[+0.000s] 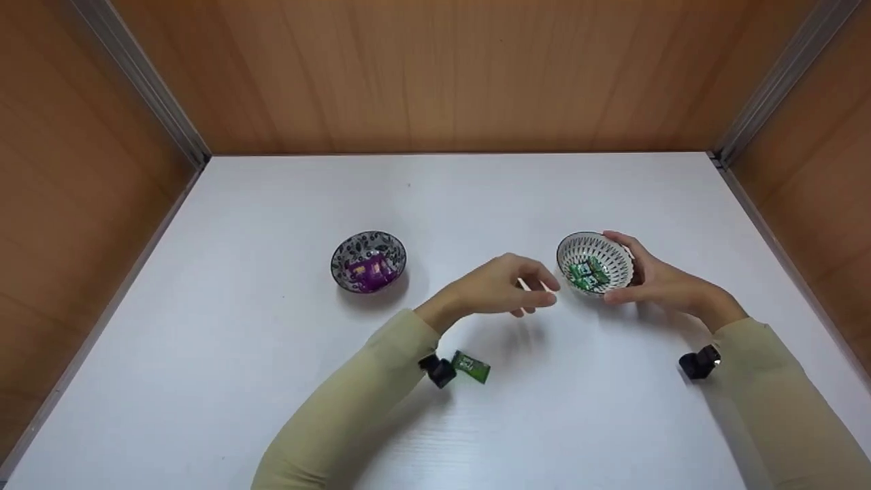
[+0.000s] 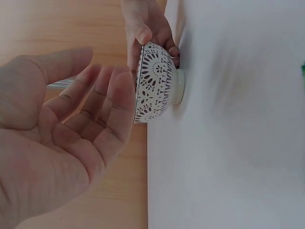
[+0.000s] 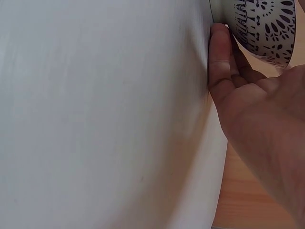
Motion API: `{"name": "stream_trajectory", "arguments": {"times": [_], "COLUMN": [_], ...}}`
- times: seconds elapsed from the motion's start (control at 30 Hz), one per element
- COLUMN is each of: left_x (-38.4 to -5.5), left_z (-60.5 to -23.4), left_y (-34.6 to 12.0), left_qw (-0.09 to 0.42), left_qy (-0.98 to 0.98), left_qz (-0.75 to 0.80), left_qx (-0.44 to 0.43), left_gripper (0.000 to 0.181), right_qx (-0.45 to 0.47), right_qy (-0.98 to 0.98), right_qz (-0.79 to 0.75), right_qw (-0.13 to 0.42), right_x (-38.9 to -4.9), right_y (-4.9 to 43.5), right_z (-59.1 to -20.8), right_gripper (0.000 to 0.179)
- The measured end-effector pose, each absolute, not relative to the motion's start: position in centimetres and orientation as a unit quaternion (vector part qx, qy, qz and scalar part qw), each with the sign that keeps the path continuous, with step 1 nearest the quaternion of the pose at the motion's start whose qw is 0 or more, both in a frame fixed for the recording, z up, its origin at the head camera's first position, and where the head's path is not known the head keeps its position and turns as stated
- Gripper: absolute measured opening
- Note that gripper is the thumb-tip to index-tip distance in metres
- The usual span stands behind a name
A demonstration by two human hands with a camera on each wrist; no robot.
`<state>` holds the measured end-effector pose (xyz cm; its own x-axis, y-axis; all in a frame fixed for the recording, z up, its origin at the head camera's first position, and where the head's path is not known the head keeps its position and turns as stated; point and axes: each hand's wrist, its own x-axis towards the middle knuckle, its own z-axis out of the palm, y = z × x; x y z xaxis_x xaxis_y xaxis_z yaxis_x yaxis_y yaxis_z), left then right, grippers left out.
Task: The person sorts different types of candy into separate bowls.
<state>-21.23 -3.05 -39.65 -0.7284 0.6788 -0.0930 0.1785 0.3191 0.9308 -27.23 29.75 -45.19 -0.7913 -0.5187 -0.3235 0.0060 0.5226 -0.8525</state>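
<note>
In the head view, my right hand (image 1: 656, 275) holds a white bowl (image 1: 625, 253) with a dark openwork-like pattern by its right side, thumb near me and fingers behind. Several green-wrapped sweets (image 1: 588, 273) lie inside. The right wrist view shows the fingers (image 3: 221, 59) low against the bowl's outside, by its foot. Just left of that bowl hovers my left hand (image 1: 507, 284), holding nothing, its fingers loosely bent. In the left wrist view a gap shows between thumb and fingers (image 2: 116, 102). A single green-wrapped sweet (image 1: 471, 367) lies on the table beside my left wrist.
A dark-patterned bowl (image 1: 340, 262) with purple-wrapped sweets (image 1: 372, 273) stands left of centre on the white table (image 1: 224, 354). Wood-grain panels (image 1: 435, 75) enclose the back and both sides. A small black camera (image 1: 439, 371) sits at each wrist.
</note>
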Motion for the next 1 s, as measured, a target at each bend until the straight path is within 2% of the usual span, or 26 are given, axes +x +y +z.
{"name": "stream_trajectory", "arguments": {"times": [0.23, 0.53, 0.87, 1.0], "left_x": [-18.2, -15.9, -15.4, -15.4], "left_z": [-41.3, -43.2, -44.9, -44.8], "left_y": [-6.3, -9.2, -10.5, -10.8], "left_qw": [0.262, 0.25, 0.285, 0.275], "left_qy": [0.785, 0.806, 0.803, 0.824], "left_qz": [0.485, 0.443, 0.438, 0.416], "left_qx": [0.283, 0.301, 0.287, 0.27], "left_gripper": [0.025, 0.025, 0.045, 0.048], "right_qx": [-0.157, -0.156, -0.162, -0.168], "right_qy": [0.824, 0.819, 0.817, 0.807], "right_qz": [-0.467, -0.472, -0.472, -0.486], "right_qw": [0.28, 0.285, 0.288, 0.289], "right_x": [-27.2, -27.3, -27.4, -27.4], "right_y": [29.9, 29.8, 29.8, 29.9], "right_z": [-45.2, -45.5, -45.3, -45.3], "right_gripper": [0.107, 0.108, 0.107, 0.106]}}
